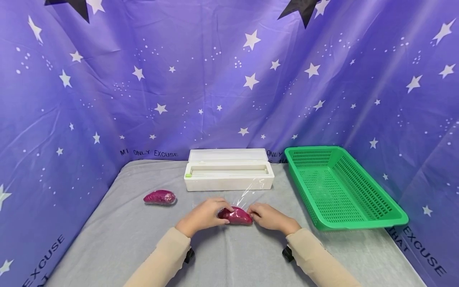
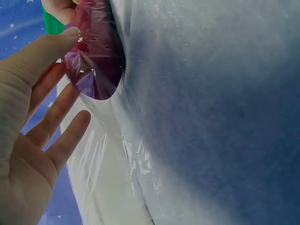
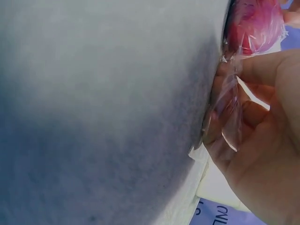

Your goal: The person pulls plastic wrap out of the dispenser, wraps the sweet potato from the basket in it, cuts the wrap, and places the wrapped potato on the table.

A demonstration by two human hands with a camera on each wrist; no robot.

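A shiny purple-red oblong item (image 1: 236,215), partly covered in clear film, lies on the grey cloth between the hands. The left hand (image 1: 206,215) holds its left end between thumb and fingers; in the left wrist view the thumb of the left hand (image 2: 37,112) rests on the item (image 2: 96,56) and the other fingers are spread. At the other end, the right hand (image 1: 270,217) pinches gathered film. In the right wrist view, clear film (image 3: 230,108) runs from the item (image 3: 257,28) into the fingers of the right hand (image 3: 262,122).
Behind the hands stands a long white box (image 1: 229,183) with its lid up and film stretching from its front. A second wrapped purple-red item (image 1: 160,197) lies at left. A green perforated basket (image 1: 362,224) stands at right. Starry purple cloth (image 1: 201,79) surrounds the table.
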